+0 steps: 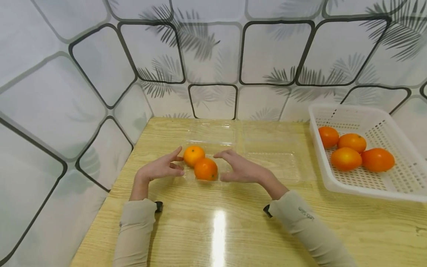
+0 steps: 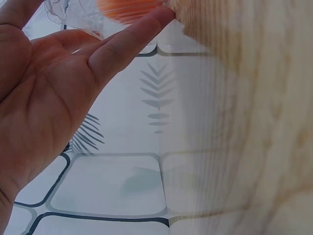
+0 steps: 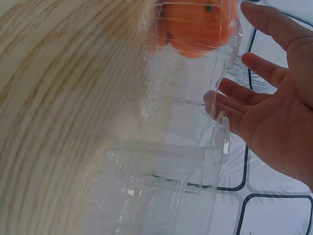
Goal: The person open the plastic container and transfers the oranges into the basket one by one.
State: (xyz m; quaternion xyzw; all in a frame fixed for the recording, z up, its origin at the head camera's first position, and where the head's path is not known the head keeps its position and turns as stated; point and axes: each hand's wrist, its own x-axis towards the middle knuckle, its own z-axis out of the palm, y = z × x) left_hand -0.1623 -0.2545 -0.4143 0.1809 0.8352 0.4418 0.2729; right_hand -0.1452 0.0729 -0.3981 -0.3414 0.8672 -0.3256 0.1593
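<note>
Two orange fruits, one (image 1: pixel 194 155) behind the other (image 1: pixel 205 169), sit together in the left part of a clear plastic container (image 1: pixel 224 167). At its left side is the left hand (image 1: pixel 161 167), fingers spread and fingertips by the container's edge; in the left wrist view this hand (image 2: pixel 54 83) reaches the clear plastic. The right hand (image 1: pixel 242 167) is at the container's right side with fingers loosely extended. In the right wrist view the right hand (image 3: pixel 279 103) has its fingertips at the clear wall, beside the fruit (image 3: pixel 195 27). Neither hand holds a fruit.
A second clear container (image 1: pixel 277 165) lies to the right, its raised lid (image 1: pixel 270 131) behind. A white perforated basket (image 1: pixel 370 191) with several orange fruits (image 1: pixel 346 159) stands at the far right. Patterned wall covering (image 1: pixel 213 100) borders the wooden table (image 1: pixel 186 230) at the back and left.
</note>
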